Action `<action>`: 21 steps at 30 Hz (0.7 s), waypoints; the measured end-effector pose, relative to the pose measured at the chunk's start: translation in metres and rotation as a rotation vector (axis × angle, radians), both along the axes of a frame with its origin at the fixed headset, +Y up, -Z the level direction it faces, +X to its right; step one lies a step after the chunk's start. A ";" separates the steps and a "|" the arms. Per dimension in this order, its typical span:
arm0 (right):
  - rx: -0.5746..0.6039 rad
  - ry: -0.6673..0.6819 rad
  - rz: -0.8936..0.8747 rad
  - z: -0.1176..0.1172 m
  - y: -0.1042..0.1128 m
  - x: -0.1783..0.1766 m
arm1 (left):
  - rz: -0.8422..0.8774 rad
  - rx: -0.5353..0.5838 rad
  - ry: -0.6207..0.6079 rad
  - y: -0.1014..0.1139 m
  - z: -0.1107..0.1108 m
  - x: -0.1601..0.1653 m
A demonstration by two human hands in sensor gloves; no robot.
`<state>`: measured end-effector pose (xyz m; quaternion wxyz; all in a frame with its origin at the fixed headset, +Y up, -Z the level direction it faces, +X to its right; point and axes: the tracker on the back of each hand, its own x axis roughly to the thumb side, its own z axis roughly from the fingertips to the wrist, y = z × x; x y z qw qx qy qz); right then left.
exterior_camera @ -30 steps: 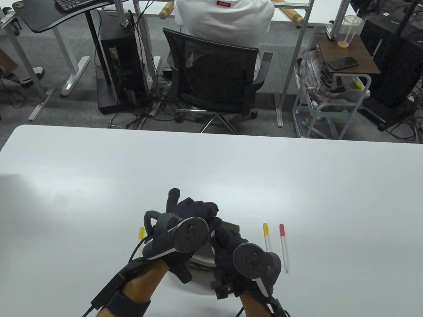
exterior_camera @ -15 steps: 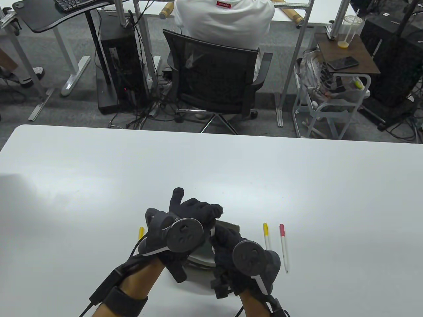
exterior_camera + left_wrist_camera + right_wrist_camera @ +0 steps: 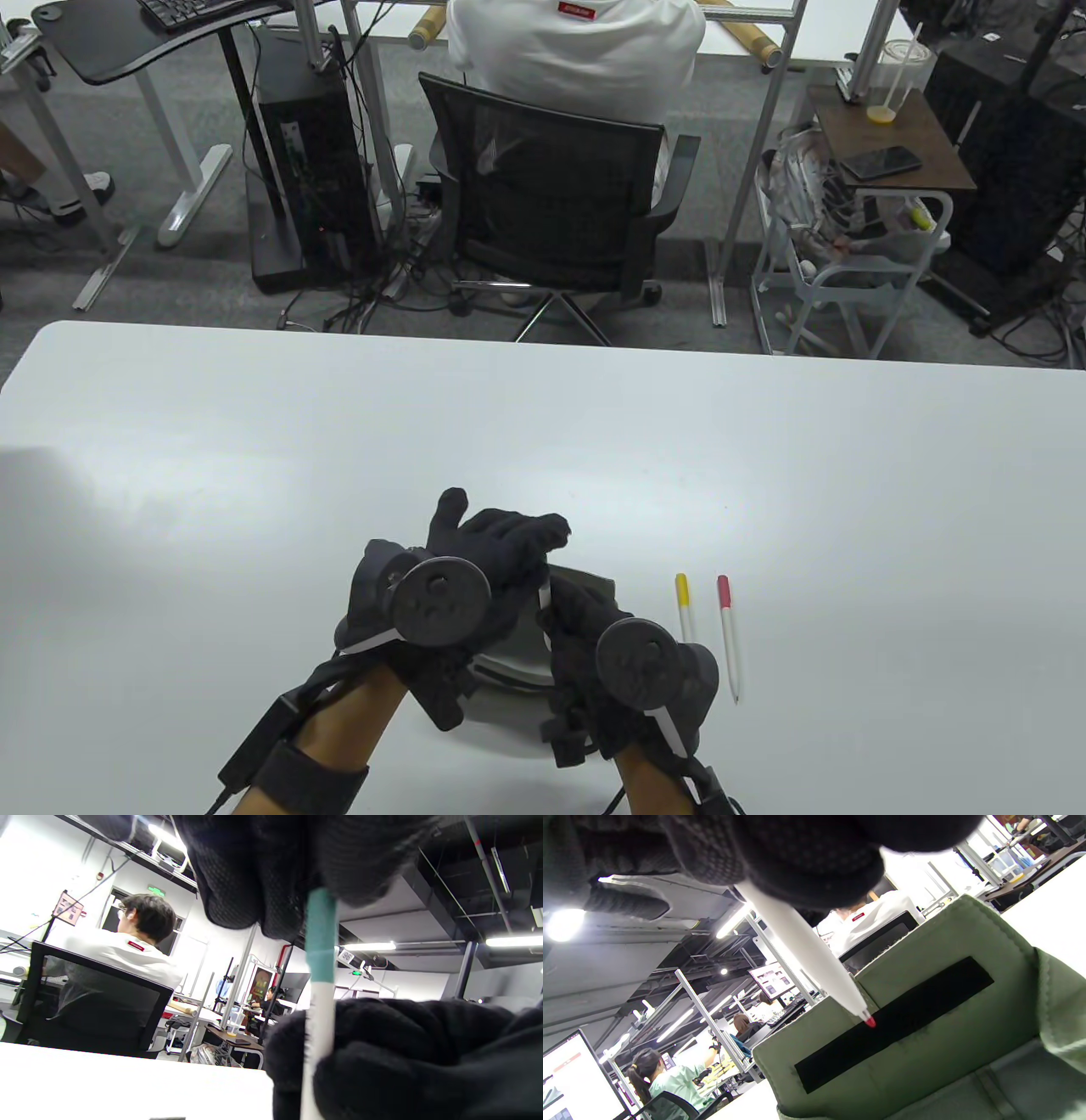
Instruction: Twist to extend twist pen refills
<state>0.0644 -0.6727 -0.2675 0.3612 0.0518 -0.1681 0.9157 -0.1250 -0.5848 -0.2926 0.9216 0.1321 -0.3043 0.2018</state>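
At the bottom centre of the table [image 3: 254, 441], the left hand [image 3: 475, 577] gripped the teal end of a white pen [image 3: 319, 993] while the right hand [image 3: 594, 645] clenched its barrel, red tip out. A green pouch [image 3: 925, 1027] lay beneath them. Right of the hands lay a yellow-capped pen [image 3: 684, 607] and a red-capped pen [image 3: 729, 632].

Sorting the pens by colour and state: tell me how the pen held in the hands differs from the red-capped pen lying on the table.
The held pen has a teal cap end; the red-capped pen has a red one. The held pen is lifted off the table, gripped by the left hand at the cap and the right hand on the barrel; the red-capped pen lies flat and untouched. The held pen's tip shows red in the right wrist view; the other's tip is too small to judge. Both have white barrels.
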 end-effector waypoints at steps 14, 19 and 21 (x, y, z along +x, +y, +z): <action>0.008 -0.049 -0.037 -0.002 0.006 0.013 | -0.503 -0.065 0.686 -0.099 0.000 -0.171; 0.033 -0.111 -0.026 -0.004 0.018 0.029 | -0.395 -0.257 0.679 -0.128 0.000 -0.198; 0.025 -0.161 -0.022 -0.005 0.026 0.046 | -0.368 -0.213 0.665 -0.133 -0.001 -0.201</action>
